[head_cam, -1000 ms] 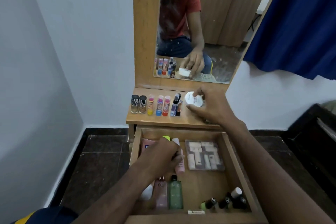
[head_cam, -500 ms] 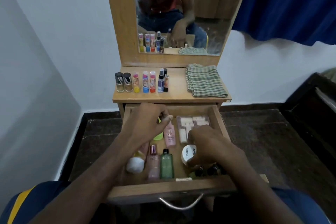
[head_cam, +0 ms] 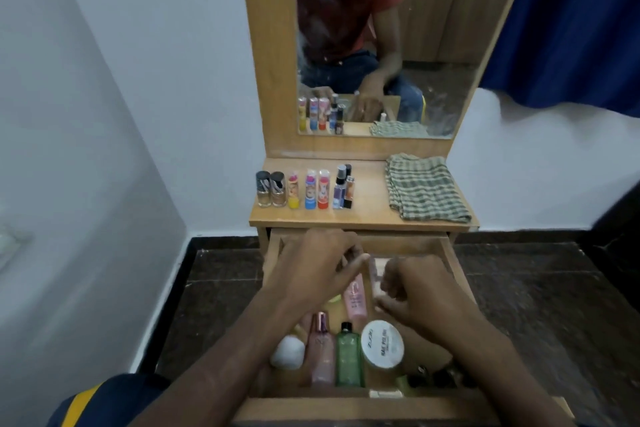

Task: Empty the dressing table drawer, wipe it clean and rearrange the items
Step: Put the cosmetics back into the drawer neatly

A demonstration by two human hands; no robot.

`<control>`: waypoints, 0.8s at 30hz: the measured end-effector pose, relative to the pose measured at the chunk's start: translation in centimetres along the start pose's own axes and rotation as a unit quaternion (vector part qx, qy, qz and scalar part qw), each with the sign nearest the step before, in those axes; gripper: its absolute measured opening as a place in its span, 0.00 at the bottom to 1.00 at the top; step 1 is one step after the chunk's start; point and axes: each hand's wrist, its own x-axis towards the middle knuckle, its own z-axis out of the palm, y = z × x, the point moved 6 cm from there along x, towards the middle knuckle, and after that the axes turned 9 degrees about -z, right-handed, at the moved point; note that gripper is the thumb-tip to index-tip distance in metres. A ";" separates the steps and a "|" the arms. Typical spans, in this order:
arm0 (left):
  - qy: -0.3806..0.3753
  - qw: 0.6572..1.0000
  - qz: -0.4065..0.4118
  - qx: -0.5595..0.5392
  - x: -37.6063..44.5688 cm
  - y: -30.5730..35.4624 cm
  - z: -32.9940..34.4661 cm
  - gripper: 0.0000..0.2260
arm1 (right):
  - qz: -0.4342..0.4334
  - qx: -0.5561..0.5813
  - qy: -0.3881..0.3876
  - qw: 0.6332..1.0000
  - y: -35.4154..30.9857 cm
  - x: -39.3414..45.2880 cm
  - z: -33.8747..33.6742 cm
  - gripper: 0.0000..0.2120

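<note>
rearranging | your left hand (head_cam: 318, 267) pinched pink bottle (head_cam: 355, 298) mid-frame in drawer (head_cam: 381, 407), lining it up | right hand (head_cam: 412, 291) curled, empty | jar (head_cam: 382, 343) lower centre

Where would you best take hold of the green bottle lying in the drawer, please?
Grip the green bottle across its flat body, coming from above. It lies on its back, black cap pointing away, hemmed in by the pink bottle and white jar.

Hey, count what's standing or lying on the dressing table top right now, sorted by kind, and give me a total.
Clear glass bottles with dark caps: 2
Colourful printed tubes, yellow, blue and red bases: 3
Small dark-capped bottles: at least 2, clustered
Folded green checked cloth: 1
Total: at least 8
</note>
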 end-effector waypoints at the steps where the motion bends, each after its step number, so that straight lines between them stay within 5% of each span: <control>1: 0.023 1.000 0.007 0.000 0.3 0.0 -0.9 0.08 | -0.015 0.003 0.032 0.999 -0.3 0.3 -0.6 0.10; 5: 0.165 0.986 -0.007 -0.002 1.0 -2.0 -5.1 0.07 | -0.066 0.037 0.147 0.986 -2.4 0.9 -3.0 0.08; 9: 0.293 0.945 -0.084 0.118 0.4 -5.0 -7.8 0.17 | -0.118 0.026 0.228 0.966 -5.1 2.9 -5.8 0.14; 15: 0.277 0.942 -0.127 0.142 0.5 -7.3 -7.8 0.23 | -0.098 -0.104 0.253 0.957 -8.5 7.8 -8.2 0.23; 24: 0.222 0.960 -0.170 -0.004 0.6 -12.2 -8.3 0.21 | -0.169 -0.133 0.189 0.958 -12.5 12.2 -9.4 0.24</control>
